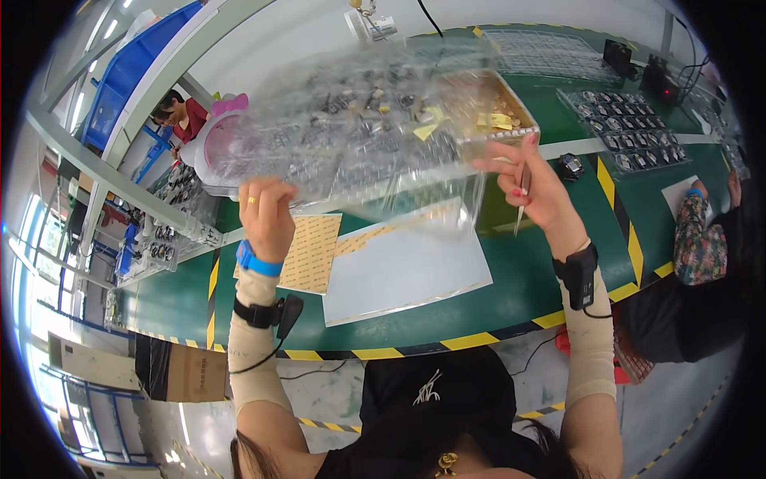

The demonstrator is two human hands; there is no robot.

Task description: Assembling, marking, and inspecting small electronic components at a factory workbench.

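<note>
Both hands point(267, 211) point(531, 188) under a raised clear tray point(359, 128), one at each end.

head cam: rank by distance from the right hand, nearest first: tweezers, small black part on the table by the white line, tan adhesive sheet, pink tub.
1. Tweezers: held in the right hand, tips pointing down.
2. Small black part: on the green table, just right of that hand.
3. Tan adhesive sheet: on the table, lower left, near the left hand.
4. Pink tub: far left, behind the raised clear tray.
</note>
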